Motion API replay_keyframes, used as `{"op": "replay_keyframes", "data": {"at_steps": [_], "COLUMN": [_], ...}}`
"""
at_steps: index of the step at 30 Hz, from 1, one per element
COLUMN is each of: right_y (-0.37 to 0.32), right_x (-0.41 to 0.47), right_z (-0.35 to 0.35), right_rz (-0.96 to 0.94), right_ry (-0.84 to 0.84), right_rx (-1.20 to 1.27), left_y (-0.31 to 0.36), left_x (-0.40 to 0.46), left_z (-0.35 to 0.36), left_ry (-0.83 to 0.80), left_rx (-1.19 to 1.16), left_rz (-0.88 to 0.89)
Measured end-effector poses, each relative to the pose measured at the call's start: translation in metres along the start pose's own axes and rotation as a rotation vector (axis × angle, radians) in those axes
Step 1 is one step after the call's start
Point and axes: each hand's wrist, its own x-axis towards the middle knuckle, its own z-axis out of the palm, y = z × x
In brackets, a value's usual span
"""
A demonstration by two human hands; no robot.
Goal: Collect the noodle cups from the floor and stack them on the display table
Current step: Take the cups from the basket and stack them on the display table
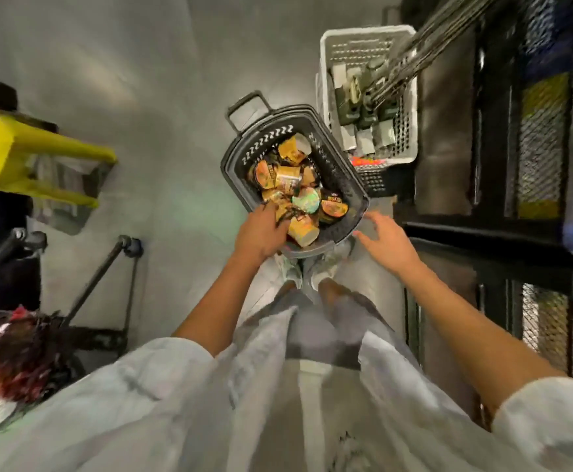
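A black plastic basket [343, 175] stands on the grey floor just in front of my feet, filled with several orange and yellow noodle cups [290, 178] lying at all angles. My left hand [261, 231] reaches into the near left corner of the basket, its fingers down among the cups; blur hides whether they close round one. My right hand [385, 240] hovers with spread fingers beside the basket's near right corner, holding nothing.
A white crate [332, 80] of dark packets stands behind the basket on the right. Black mesh shelving [537, 158] lines the right side. A yellow stool [23, 155] and a black trolley frame [108, 264] stand on the left.
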Motion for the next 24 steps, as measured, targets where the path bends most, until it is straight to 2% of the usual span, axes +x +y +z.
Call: {"op": "replay_keyframes", "data": {"at_steps": [6, 13, 19, 24], "right_y": [0.014, 0.041, 0.060, 0.070], "right_x": [0.098, 0.221, 0.294, 0.328], "right_z": [0.059, 0.157, 0.232, 0.271], "right_rz": [0.153, 0.204, 0.235, 0.351], "right_ry": [-0.151, -0.296, -0.376, -0.417], "right_rx": [0.117, 0.142, 0.198, 0.217], "left_y": [-0.031, -0.073, -0.098, -0.108], "left_x": [0.093, 0.216, 0.300, 0.345], "left_z": [0.033, 0.096, 0.142, 0.166], "left_ry": [-0.050, -0.116, -0.070, -0.028], "left_rx": [-0.146, -0.075, -0.035, 0.032], "left_rz": [-0.114, -0.152, -0.157, -0.089]}}
